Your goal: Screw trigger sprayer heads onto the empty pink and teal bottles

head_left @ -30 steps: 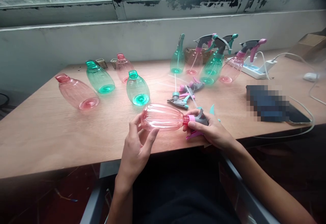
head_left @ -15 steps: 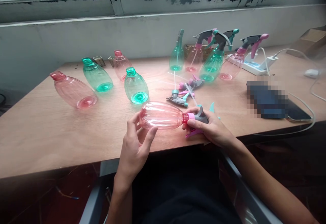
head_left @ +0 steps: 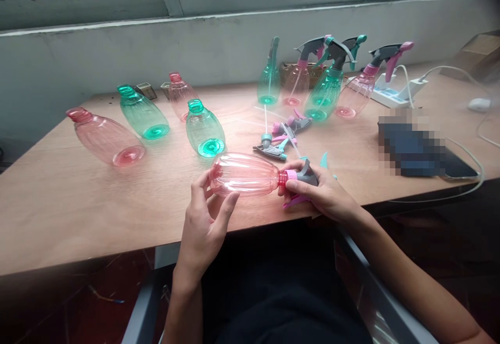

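Note:
A clear pink bottle (head_left: 245, 175) lies sideways in the air above the table's front edge, its neck pointing right. My left hand (head_left: 207, 221) is closed round its base end, thumb in front and fingers behind. At the neck, my right hand (head_left: 316, 187) grips a grey trigger spray head (head_left: 307, 176) with a pink collar, which meets the bottle's red threads. Its pink trigger (head_left: 297, 200) hangs below. Just beyond my hands lie loose spray heads, among them a grey and teal one (head_left: 269, 147) and a grey and pink one (head_left: 297, 123).
Open pink and green bottles, such as a green one (head_left: 205, 130), stand on the left. Several bottles with spray heads, including a green one (head_left: 324, 96), stand at the back. A power strip (head_left: 390, 95), a dark phone (head_left: 461, 164) and a white cable occupy the right.
The camera view has shifted slightly, so the scene sits a little higher and further left. Both hands keep the same hold on the bottle and spray head.

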`<action>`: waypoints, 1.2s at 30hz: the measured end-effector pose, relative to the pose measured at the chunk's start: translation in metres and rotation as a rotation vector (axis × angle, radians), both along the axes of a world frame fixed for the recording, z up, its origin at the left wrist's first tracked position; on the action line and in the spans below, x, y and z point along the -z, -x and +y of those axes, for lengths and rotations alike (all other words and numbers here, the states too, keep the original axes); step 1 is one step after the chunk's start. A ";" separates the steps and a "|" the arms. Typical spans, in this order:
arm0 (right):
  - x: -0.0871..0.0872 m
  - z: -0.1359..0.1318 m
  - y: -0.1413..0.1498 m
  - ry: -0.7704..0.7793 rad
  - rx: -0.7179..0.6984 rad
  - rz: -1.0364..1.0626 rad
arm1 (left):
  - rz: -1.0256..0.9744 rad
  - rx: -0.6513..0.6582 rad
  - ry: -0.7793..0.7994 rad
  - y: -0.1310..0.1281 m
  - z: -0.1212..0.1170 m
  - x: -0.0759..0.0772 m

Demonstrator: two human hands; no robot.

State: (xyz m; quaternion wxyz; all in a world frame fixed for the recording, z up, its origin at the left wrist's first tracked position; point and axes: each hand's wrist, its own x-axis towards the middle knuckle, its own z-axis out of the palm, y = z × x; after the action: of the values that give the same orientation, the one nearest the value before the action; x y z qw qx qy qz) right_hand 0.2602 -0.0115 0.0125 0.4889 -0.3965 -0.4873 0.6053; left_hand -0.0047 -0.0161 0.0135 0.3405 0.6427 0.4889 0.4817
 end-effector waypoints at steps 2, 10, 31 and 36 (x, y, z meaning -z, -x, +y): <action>0.000 0.000 0.000 0.000 0.002 -0.004 | 0.005 0.000 -0.004 0.000 0.000 0.000; 0.002 0.001 -0.001 -0.010 -0.013 -0.003 | 0.019 -0.003 0.004 0.000 0.000 -0.001; 0.006 0.002 0.000 -0.015 -0.014 0.012 | 0.055 -0.007 -0.001 0.001 0.000 -0.002; 0.004 0.001 0.001 -0.008 -0.007 0.011 | 0.053 0.005 -0.006 0.004 -0.001 0.001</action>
State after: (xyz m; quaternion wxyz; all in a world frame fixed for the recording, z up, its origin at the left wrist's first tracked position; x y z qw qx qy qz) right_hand 0.2596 -0.0101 0.0085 0.4909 -0.3895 -0.4884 0.6072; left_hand -0.0087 -0.0168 0.0127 0.3267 0.6573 0.4949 0.4651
